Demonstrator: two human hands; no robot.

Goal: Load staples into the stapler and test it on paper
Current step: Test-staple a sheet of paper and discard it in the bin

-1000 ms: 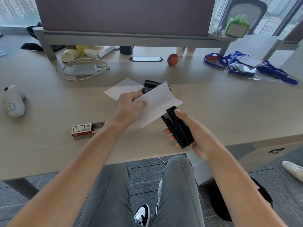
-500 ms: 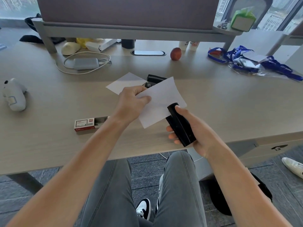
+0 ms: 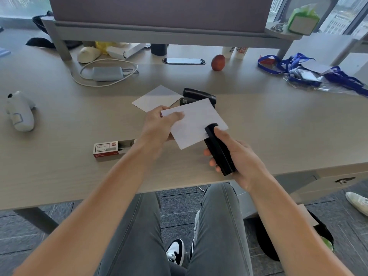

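Note:
My right hand (image 3: 237,156) grips a black stapler (image 3: 219,150) above the desk's front edge, thumb pressed on its front end. My left hand (image 3: 159,126) pinches the left corner of a white sheet of paper (image 3: 195,122). The paper's lower right edge sits in the stapler's mouth. A red and white staple box (image 3: 106,150) lies open on the desk to the left of my left wrist. A second white sheet (image 3: 157,98) lies flat on the desk behind my hands. Another black stapler (image 3: 199,95) rests beside that sheet, partly hidden by the held paper.
A white plush toy (image 3: 20,112) lies at the far left. A grey power bank with a white cable (image 3: 107,73), an orange-red fruit (image 3: 218,62) and blue lanyards (image 3: 310,70) sit toward the back. A grey divider shelf (image 3: 159,34) spans the rear. The desk's front edge (image 3: 179,188) runs over my knees.
The stapler's front end has slid further over the paper's lower right edge, and my right thumb now presses on it. Both hands stayed at about the same spot above the desk.

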